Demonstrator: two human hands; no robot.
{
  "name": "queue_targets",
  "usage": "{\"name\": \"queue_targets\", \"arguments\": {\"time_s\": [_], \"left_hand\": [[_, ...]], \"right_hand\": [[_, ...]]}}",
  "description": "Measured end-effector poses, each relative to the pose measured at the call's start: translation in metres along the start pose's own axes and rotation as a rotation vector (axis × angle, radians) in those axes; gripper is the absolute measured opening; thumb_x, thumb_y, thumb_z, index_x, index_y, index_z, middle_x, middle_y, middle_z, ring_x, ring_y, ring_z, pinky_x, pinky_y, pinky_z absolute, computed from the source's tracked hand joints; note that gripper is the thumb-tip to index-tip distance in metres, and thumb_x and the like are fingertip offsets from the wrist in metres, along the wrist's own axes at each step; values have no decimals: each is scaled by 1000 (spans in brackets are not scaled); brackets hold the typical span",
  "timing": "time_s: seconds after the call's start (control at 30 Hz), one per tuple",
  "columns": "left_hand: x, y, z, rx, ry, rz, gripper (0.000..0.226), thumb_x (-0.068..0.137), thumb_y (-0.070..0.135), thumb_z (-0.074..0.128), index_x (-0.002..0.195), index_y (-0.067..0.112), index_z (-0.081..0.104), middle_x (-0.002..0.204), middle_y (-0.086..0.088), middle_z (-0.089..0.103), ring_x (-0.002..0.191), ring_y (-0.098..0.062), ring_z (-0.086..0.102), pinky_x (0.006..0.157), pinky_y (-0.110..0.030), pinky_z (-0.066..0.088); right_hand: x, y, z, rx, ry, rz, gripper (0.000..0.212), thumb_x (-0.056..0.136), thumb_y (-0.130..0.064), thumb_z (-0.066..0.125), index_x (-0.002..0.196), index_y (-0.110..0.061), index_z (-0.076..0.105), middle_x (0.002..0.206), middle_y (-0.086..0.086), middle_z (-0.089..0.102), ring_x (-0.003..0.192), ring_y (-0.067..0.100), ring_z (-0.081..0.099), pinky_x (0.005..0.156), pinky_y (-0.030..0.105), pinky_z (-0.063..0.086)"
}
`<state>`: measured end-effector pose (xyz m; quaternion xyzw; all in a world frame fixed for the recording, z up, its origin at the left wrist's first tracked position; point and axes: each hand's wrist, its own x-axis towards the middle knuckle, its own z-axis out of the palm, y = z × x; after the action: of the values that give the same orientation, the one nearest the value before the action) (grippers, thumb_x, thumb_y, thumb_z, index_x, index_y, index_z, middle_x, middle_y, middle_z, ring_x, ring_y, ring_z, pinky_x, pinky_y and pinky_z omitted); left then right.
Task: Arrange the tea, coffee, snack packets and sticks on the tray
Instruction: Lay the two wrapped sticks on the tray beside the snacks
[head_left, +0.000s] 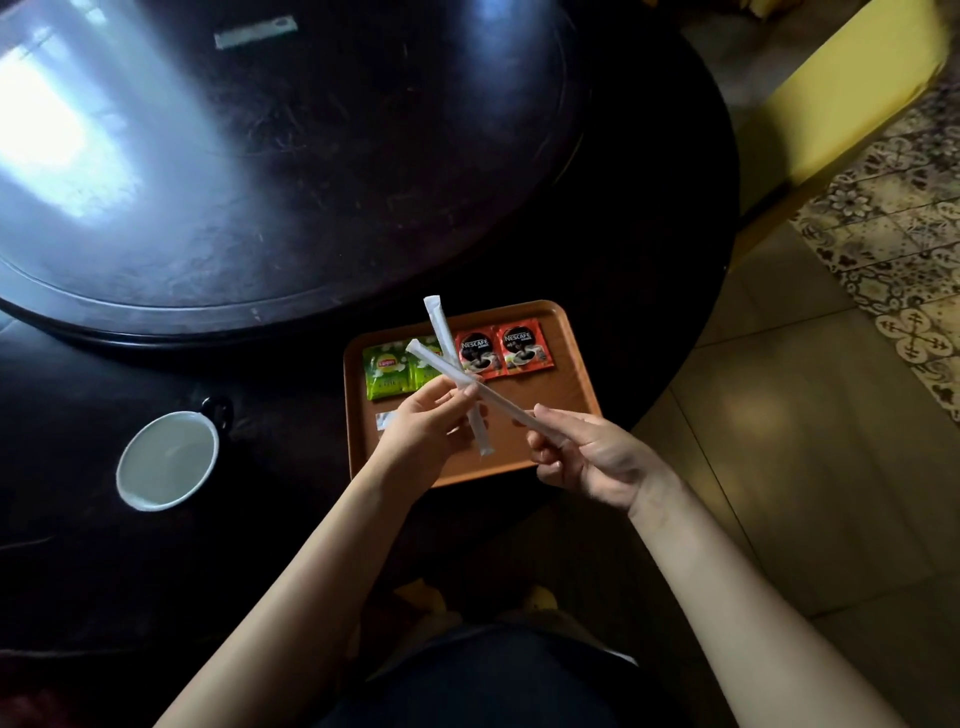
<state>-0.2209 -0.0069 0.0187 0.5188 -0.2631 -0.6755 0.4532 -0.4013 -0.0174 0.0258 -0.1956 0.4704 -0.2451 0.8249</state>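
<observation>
Lipton teas (387, 373) and Nescafé coffees (503, 347) line the tray's (571, 384) far edge, while each hand's fingers, left (422, 426) and right (582, 457), pinch a white stick (441, 332).

head-worn view, downward (close) over tray (576, 358)

I hold two white sticks crossed above the tray (574, 384). My left hand (415, 431) grips the steeper stick (440, 332); my right hand (582, 457) pinches the end of the slanted stick (498, 397). On the orange tray lie two green tea packets (387, 373) side by side, then two red coffee packets (524, 349). A small pale packet (384, 420) lies partly hidden under my left hand.
</observation>
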Motion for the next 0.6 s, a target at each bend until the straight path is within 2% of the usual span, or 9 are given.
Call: {"name": "queue_targets", "arguments": {"time_s": [0.1,0.2,0.3,0.4,0.47,0.6], "left_hand": [[4,2,4,9,-72,-2,7,78,19,60,84,18,63,64,7,64,66,-8,61,71,-33,43],[11,5,14,-24,-68,-30,15,81,16,58,93,16,66,72,3,63,69,-11,59,71,-30,46],[13,6,17,-96,47,-44,18,87,6,51,92,13,67,75,0,67,67,-12,61,64,-24,54],[15,4,9,-107,147,-74,20,88,6,49,88,12,68,71,-1,69,65,-13,62,59,-23,54],[16,2,2,-115,201,-91,20,90,7,48,88,11,68,77,-3,67,68,-15,61,63,-27,53],[17,0,-15,-107,340,-96,20,91,10,48,88,13,68,82,-6,61,73,-16,58,71,-29,50]], "right_hand": [[-2,-8,-9,-11,2,-42,13,89,-8,52,89,-7,65,61,1,58,54,8,49,43,14,43],[1,-17,-21,-176,94,-76,11,86,-4,57,88,-8,67,67,3,63,57,9,55,47,15,49],[6,-20,-29,-384,180,-53,5,82,-5,64,85,-7,67,71,5,66,59,9,58,47,16,50],[13,-24,-39,-416,243,-103,3,81,-6,65,81,-8,66,72,5,65,60,10,58,48,16,49],[18,-28,-48,-443,303,-181,4,82,-7,64,79,-10,66,73,4,63,64,12,56,54,19,47],[37,-36,-65,-780,434,-300,8,83,-13,64,88,-9,69,81,3,64,76,12,56,64,21,41]]}}
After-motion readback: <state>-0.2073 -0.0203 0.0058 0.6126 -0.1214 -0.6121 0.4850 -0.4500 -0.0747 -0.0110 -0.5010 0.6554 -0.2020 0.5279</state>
